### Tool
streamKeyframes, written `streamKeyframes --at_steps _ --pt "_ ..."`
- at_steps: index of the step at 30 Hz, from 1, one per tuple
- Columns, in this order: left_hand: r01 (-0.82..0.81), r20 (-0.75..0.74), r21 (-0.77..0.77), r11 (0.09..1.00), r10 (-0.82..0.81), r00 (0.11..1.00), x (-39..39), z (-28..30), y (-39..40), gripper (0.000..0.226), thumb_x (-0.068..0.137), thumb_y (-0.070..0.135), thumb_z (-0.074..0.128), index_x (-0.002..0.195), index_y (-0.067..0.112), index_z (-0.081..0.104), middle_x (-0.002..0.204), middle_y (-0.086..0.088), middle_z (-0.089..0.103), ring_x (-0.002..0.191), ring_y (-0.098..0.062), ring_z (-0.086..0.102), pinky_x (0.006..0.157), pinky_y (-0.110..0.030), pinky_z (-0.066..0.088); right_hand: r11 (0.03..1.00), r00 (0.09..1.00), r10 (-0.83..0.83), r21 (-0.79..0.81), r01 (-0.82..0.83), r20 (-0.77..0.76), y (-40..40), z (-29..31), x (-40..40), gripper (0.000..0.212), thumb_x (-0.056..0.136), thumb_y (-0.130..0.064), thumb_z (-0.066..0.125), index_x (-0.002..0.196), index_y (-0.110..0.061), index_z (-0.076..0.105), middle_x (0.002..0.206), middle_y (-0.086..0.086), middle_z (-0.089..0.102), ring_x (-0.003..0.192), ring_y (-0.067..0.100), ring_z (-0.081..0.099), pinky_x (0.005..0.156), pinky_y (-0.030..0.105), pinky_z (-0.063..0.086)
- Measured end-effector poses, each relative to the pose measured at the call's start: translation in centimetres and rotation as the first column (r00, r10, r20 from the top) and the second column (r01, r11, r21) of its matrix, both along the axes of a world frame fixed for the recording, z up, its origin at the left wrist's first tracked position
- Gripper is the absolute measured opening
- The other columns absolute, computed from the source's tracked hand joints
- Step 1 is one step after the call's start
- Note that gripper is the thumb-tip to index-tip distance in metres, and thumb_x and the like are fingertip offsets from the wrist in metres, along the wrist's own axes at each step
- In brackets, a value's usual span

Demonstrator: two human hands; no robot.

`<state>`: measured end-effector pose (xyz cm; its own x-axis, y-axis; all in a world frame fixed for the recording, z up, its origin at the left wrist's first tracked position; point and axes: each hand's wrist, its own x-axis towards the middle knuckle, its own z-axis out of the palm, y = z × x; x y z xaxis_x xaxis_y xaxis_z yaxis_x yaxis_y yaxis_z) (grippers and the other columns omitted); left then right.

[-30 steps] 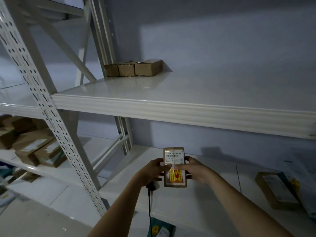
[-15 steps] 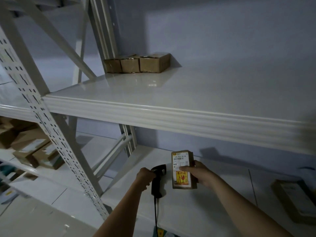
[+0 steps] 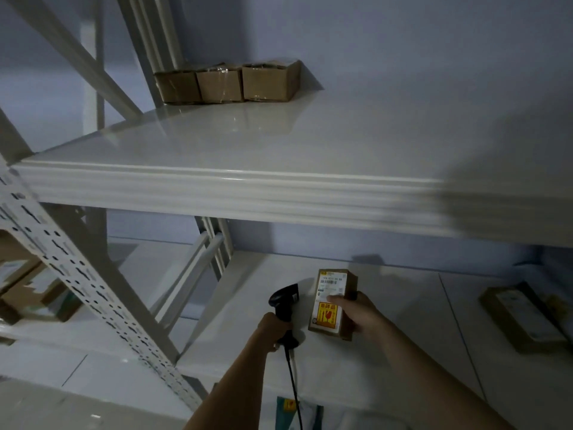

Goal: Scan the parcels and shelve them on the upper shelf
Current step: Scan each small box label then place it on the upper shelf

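My right hand (image 3: pixel 359 315) grips a small brown parcel (image 3: pixel 335 283) with a white barcode label and a yellow-red sticker, held upright over the lower shelf. My left hand (image 3: pixel 273 332) grips the handle of a black corded barcode scanner (image 3: pixel 283 301), whose head sits just left of the parcel. The white upper shelf (image 3: pixel 235 193) spans the view above both hands. Three brown cardboard parcels (image 3: pixel 229 83) stand in a row at its back left, against the wall.
A flat parcel (image 3: pixel 524 318) lies on the lower shelf (image 3: pixel 248 352) at the right. A perforated white upright (image 3: pixel 93 293) and diagonal braces stand left. More boxes (image 3: pixel 31 290) fill the neighbouring rack. A green-and-white package (image 3: pixel 297 414) lies below.
My left hand let go of the parcel and now holds the scanner raised beside it. The parcel stays in my right hand alone. The view has tilted upward and moved closer to the shelves.
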<state>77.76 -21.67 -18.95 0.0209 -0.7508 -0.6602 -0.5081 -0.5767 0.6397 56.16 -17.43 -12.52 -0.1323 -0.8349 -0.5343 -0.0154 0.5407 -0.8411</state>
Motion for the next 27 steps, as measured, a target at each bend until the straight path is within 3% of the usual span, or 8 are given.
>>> streamKeyframes --at_steps 4,6,8,12,15,18,22,27 --pt "0.069 0.105 -0.093 0.993 -0.059 0.993 -1.1 -1.1 -0.4 0.038 0.081 0.019 0.065 0.11 -0.005 0.06 0.082 -0.013 0.058 0.092 -0.038 0.068 0.055 -0.033 0.05 0.999 0.999 -0.037 0.021 0.037 0.005 0.7 -0.6 -0.1 0.032 0.09 -0.022 0.075 0.121 -0.019 0.066 0.104 0.004 0.074 0.092 0.023 0.07 0.09 0.042 0.056" --pt "0.081 0.126 -0.11 0.991 -0.067 0.99 -1.6 -1.2 -0.2 0.03 0.083 0.017 0.063 0.105 -0.003 0.059 0.09 -0.016 0.064 0.099 -0.037 0.068 0.062 -0.034 0.053 0.998 0.999 -0.045 0.031 0.046 -0.015 0.9 -0.8 -0.6 0.033 0.09 -0.023 0.075 0.122 -0.018 0.066 0.106 0.005 0.074 0.096 0.025 0.07 0.094 0.045 0.055" --pt "0.089 0.156 -0.116 0.989 -0.071 0.985 -1.8 -1.5 -0.2 0.034 0.087 0.019 0.061 0.113 -0.003 0.056 0.108 -0.019 0.064 0.104 -0.034 0.066 0.078 -0.036 0.057 0.998 0.998 -0.058 0.036 0.059 -0.022 1.0 -1.0 -1.1 0.04 0.089 -0.024 0.076 0.127 -0.018 0.064 0.117 0.007 0.074 0.106 0.029 0.068 0.097 0.047 0.054" --pt "0.026 -0.018 -0.08 0.996 -0.028 0.999 -1.9 -2.0 -0.1 0.057 0.083 0.012 0.069 0.128 -0.004 0.039 0.121 -0.019 0.055 0.102 -0.03 0.06 0.066 -0.034 0.057 0.995 0.996 -0.091 0.032 0.092 -0.017 1.4 -0.9 -1.9 0.047 0.089 -0.022 0.076 0.133 -0.017 0.06 0.127 0.01 0.07 0.116 0.032 0.065 0.102 0.052 0.051" --pt "0.006 -0.134 -0.082 0.997 -0.017 0.991 -1.4 -2.1 -0.4 0.069 0.065 0.005 0.077 0.122 -0.005 0.039 0.116 -0.023 0.054 0.098 -0.034 0.063 0.07 -0.041 0.059 0.994 0.994 -0.106 0.007 0.107 -0.022 1.8 -0.2 -2.2 0.045 0.09 -0.017 0.076 0.131 -0.016 0.06 0.128 0.01 0.069 0.111 0.03 0.066 0.092 0.046 0.055" --pt "-0.037 -0.23 -0.184 0.982 -0.006 0.973 -0.9 0.8 0.0 0.056 0.069 -0.007 0.075 0.113 0.001 0.041 0.105 -0.023 0.057 0.088 -0.033 0.063 0.065 -0.038 0.057 0.992 0.993 -0.119 -0.044 0.117 -0.029 2.1 0.5 -2.3 0.042 0.088 -0.015 0.077 0.127 -0.017 0.06 0.123 0.007 0.07 0.101 0.025 0.068 0.083 0.042 0.056" --pt "-0.093 -0.439 -0.273 0.957 -0.038 0.898 -0.1 5.1 0.2 0.025 0.089 0.0 0.064 0.111 -0.004 0.053 0.079 -0.016 0.06 0.067 -0.025 0.059 0.065 -0.035 0.052 0.98 0.984 -0.18 -0.089 0.179 -0.005 2.1 1.3 -1.9 0.044 0.082 -0.013 0.083 0.117 -0.019 0.058 0.119 0.006 0.071 0.104 0.029 0.071 0.093 0.052 0.057" --pt "-0.048 -0.468 -0.387 0.921 -0.151 0.871 0.7 9.9 0.8 0.015 0.09 -0.001 0.062 0.104 0.004 0.057 0.083 -0.018 0.065 0.07 -0.029 0.065 0.064 -0.036 0.054 0.962 0.979 -0.204 -0.182 0.203 0.012 2.0 3.0 -0.7 0.048 0.081 -0.009 0.083 0.122 -0.014 0.06 0.113 0.004 0.073 0.099 0.025 0.072 0.09 0.048 0.059"
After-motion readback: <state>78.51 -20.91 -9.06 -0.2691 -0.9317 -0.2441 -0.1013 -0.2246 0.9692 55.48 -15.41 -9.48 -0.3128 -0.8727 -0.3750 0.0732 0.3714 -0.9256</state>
